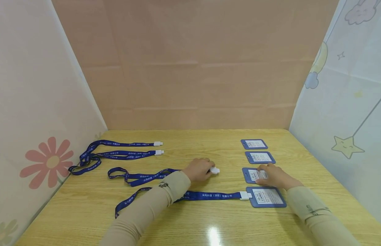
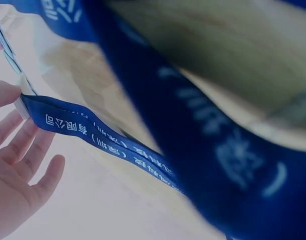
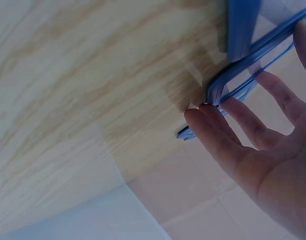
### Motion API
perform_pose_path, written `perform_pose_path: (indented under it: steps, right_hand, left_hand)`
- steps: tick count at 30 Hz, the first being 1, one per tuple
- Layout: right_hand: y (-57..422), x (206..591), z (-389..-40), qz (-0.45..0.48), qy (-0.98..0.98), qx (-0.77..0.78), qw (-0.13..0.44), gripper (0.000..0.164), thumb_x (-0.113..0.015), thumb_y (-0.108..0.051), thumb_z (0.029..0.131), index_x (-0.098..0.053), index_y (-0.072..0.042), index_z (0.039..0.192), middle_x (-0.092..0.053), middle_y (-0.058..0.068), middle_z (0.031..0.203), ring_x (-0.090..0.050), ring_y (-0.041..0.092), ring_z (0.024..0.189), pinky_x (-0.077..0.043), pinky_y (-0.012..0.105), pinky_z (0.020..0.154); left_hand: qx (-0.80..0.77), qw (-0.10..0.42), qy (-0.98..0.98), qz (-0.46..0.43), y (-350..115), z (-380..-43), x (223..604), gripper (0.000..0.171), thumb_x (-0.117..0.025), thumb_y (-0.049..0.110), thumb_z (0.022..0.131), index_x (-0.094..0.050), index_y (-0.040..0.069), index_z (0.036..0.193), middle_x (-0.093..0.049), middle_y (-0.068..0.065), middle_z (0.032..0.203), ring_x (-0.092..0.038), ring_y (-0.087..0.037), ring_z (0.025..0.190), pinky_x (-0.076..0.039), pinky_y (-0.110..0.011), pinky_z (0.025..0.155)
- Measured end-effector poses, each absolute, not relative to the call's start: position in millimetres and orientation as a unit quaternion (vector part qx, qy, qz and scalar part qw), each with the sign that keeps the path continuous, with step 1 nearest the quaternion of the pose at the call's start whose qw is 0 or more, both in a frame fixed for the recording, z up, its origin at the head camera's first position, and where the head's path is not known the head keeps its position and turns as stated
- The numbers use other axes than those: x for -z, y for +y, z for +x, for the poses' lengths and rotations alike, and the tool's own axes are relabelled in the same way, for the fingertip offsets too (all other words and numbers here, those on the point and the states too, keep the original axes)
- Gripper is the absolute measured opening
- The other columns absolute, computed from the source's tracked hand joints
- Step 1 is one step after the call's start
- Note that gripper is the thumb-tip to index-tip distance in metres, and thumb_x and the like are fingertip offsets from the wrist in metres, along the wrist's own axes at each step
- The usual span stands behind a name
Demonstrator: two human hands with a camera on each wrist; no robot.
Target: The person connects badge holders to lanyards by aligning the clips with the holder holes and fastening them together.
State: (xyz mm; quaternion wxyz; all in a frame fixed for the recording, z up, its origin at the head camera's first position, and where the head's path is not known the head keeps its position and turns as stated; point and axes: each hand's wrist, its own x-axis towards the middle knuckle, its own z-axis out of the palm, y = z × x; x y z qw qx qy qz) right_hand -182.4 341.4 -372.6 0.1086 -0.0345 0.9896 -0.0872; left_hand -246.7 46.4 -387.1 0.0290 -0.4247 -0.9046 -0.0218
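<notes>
My left hand [image 1: 200, 169] pinches the white plastic clip [image 1: 214, 170] at the end of a blue lanyard [image 1: 156, 176]. The lanyard's printed strap [image 2: 67, 117] trails away to the left. Across the table, my right hand [image 1: 275, 176] holds a blue ID card holder [image 1: 249, 175] by its long edges, thumb on the near side and fingers on the far side. A gap separates this holder's slotted end from the clip. Closer to me, another lanyard [image 1: 213, 195] lies with its white clip [image 1: 245, 195] against the slotted end of a second card holder [image 1: 270, 197].
Two more blue lanyards [image 1: 135, 144] lie at the back left, their looped ends overlapping. Two card holders [image 1: 268, 162] rest in line behind the one under my right hand. Pale fabric walls [image 1: 347, 109] border the wooden table [image 1: 202, 225] at the sides and back.
</notes>
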Motion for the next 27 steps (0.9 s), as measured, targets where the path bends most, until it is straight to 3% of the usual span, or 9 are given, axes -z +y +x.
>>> perform_pose_path:
  steps: [8, 16, 27]
  right_hand:
    - [342, 373, -184, -0.030, 0.989, 0.089, 0.112, 0.065, -0.069, -0.048, 0.077, -0.055, -0.002, 0.121, -0.050, 0.034, 0.117, -0.051, 0.051, 0.105, -0.041, 0.063, 0.088]
    - [339, 372, -182, -0.034, 0.990, 0.091, 0.106, 0.064, -0.069, -0.046, 0.078, -0.055, -0.001, 0.121, -0.050, 0.034, 0.117, -0.051, 0.052, 0.105, -0.041, 0.063, 0.088]
    - [340, 372, -183, -0.031, 0.989, 0.091, 0.112, 0.065, -0.069, -0.048, 0.078, -0.055, -0.001, 0.121, -0.049, 0.034, 0.117, -0.051, 0.052, 0.106, -0.041, 0.064, 0.088]
  left_hand:
    - [0.008, 0.048, -0.902, -0.429, 51, -243, 384, 0.026, -0.055, 0.025, 0.093, -0.063, 0.016, 0.116, -0.067, 0.002, 0.105, -0.064, -0.009, 0.092, -0.051, -0.023, 0.077]
    - [0.013, 0.032, -0.907, -0.420, 54, -243, 384, 0.027, -0.055, 0.025, 0.093, -0.062, 0.017, 0.118, -0.066, 0.003, 0.108, -0.064, -0.011, 0.095, -0.051, -0.027, 0.082]
    - [0.023, 0.045, -0.898, -0.436, 57, -244, 387, 0.021, -0.058, 0.022, 0.089, -0.065, 0.016, 0.108, -0.068, 0.003, 0.099, -0.063, -0.009, 0.087, -0.049, -0.025, 0.078]
